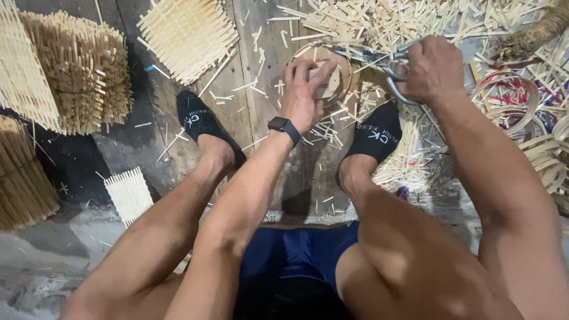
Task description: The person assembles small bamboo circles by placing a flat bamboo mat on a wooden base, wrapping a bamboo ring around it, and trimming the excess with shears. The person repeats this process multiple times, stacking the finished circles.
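My left hand [305, 92] presses down on a small round woven bamboo piece [332, 74] lying on the floor between my feet. A dark watch [283, 126] sits on that wrist. My right hand [431, 68] grips the handles of large metal shears [379, 59], whose blades point left over the round piece's far edge. Bamboo offcuts lie all around the piece.
Square woven bamboo mats [188, 32] and stacked mats [65, 71] lie at the left, a small mat [129, 194] nearer me. Curled bamboo hoops [521, 112] pile up at the right. My feet in black socks [201, 121] rest on wooden planks [255, 65].
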A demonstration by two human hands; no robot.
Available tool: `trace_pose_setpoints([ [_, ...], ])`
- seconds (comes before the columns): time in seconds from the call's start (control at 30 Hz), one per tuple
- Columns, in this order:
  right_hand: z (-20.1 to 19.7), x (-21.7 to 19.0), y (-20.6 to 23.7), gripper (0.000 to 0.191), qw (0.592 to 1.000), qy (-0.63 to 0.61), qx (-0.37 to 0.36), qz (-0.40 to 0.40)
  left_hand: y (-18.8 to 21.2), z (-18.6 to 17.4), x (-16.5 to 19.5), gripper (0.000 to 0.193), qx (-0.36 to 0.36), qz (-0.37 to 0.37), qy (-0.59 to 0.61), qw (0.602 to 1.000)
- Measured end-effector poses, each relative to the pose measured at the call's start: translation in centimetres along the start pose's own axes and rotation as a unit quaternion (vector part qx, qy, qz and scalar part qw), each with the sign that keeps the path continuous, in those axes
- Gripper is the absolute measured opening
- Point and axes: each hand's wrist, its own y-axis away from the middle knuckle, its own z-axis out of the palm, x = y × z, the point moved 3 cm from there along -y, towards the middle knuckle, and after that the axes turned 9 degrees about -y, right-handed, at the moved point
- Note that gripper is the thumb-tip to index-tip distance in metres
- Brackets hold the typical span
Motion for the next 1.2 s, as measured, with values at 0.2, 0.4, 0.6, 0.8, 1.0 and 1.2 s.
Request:
trace_pose_setpoints([
  [0.2,0.3,-1.4,-0.6,0.038,0.999,-0.012,0.033,-0.012,-0.3,0.4,-0.6,0.088,-0.061,0.029,-0.013,0.998],
  [0.4,-0.2,0.4,0.1,0.046,0.998,-0.041,0.05,-0.003,-0.4,-0.2,-0.6,0.086,-0.059,0.042,-0.001,0.997],
  [0.6,-1.7,-1.8,-0.8,0.047,0.996,-0.003,0.072,-0.054,-1.7,-0.5,-1.3,0.072,-0.172,0.092,-0.032,0.98],
  [0.8,0.3,3.0,0.2,0.046,0.98,-0.145,-0.052,0.125,-2.3,-2.2,-1.0,0.059,-0.122,0.139,-0.033,0.982],
  [1.0,2.9,6.8,3.4,0.068,0.955,-0.186,0.155,0.174,-3.7,-0.9,-3.6,0.05,0.025,-0.251,0.051,0.966],
  [1.2,3.4,2.1,1.9,0.029,0.868,-0.469,0.042,0.158,-8.0,0.0,0.3,0.055,0.011,-0.333,0.272,0.903],
])
